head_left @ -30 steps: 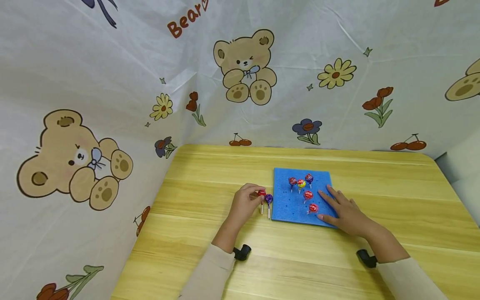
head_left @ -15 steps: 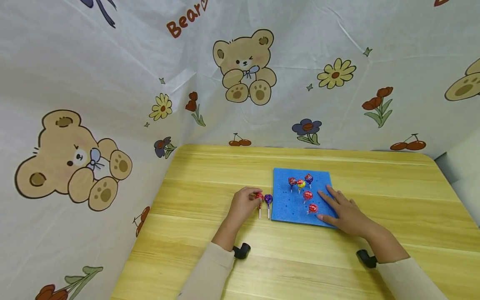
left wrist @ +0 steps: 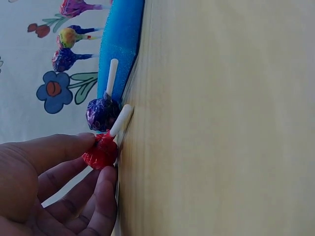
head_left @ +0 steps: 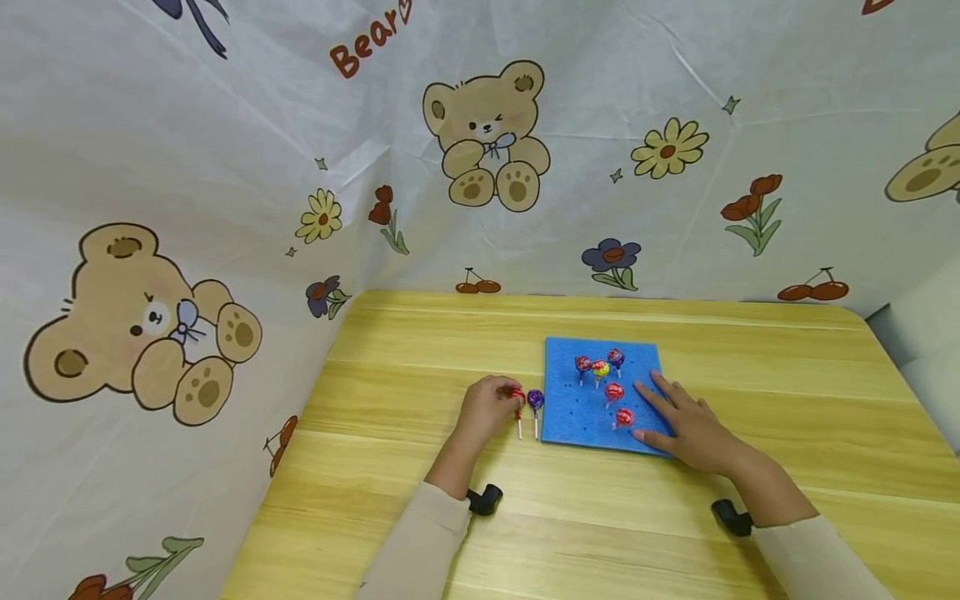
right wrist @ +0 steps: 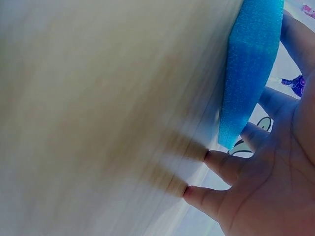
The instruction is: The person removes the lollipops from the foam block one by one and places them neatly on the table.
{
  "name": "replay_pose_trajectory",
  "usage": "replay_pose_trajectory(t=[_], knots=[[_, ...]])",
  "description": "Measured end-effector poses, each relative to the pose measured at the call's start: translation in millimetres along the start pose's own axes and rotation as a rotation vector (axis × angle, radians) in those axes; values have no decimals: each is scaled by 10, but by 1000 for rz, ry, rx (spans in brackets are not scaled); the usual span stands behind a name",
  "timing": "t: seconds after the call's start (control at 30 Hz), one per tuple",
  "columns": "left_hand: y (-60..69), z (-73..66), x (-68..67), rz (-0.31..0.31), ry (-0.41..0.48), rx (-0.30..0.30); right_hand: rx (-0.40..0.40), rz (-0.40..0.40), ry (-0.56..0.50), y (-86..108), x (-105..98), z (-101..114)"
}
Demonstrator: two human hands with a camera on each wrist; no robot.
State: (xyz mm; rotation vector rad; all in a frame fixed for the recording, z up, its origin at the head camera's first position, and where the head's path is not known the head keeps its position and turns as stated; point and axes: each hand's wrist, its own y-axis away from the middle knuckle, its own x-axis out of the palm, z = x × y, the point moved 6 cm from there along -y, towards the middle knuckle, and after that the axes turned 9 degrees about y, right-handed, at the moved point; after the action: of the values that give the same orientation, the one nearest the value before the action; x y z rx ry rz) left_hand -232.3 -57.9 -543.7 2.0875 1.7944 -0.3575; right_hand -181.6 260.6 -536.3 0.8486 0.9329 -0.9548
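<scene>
The left hand [head_left: 483, 408] pinches the head of a red lollipop [left wrist: 101, 151] between thumb and fingers; its white stick lies toward the person. Just right of it, a purple lollipop [head_left: 536, 399] lies on the table beside the left edge of a blue foam board [head_left: 562, 417]. Several wrapped lollipops stand upright in the board, among them a yellow one [head_left: 600, 368] and a red one [head_left: 624, 417]. With fingers spread, the right hand [head_left: 697, 429] rests on the board's right edge; in the right wrist view two of its fingertips touch the table.
The wooden table [head_left: 600, 517] extends around the board on all sides. Behind it and along the left hangs a pale cloth [head_left: 570, 100] printed with bears and flowers. A black strap mount [head_left: 486, 500] sits at the left wrist, another [head_left: 731, 517] at the right.
Over the last second the left hand has shifted slightly left and toward the person with the red lollipop, leaving a small gap to the purple one. The right hand has stayed in place.
</scene>
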Motion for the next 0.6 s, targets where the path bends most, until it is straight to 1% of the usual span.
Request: replay_pose_trajectory(t=[0.1, 0.2, 0.37, 0.43, 0.6], knots=[[3, 10, 0, 3, 5, -9, 1, 0, 0, -1, 7, 4], [2, 7, -4, 1, -4, -4, 2, -3, 2, -1, 9, 7], [3, -17, -15, -12, -33, 34, 4, -5, 5, -1, 7, 4], [8, -26, -21, -15, -36, 39, 5, -5, 6, -2, 6, 4], [30, -49, -49, -18, -5, 23, 2, -10, 11, -4, 1, 6]])
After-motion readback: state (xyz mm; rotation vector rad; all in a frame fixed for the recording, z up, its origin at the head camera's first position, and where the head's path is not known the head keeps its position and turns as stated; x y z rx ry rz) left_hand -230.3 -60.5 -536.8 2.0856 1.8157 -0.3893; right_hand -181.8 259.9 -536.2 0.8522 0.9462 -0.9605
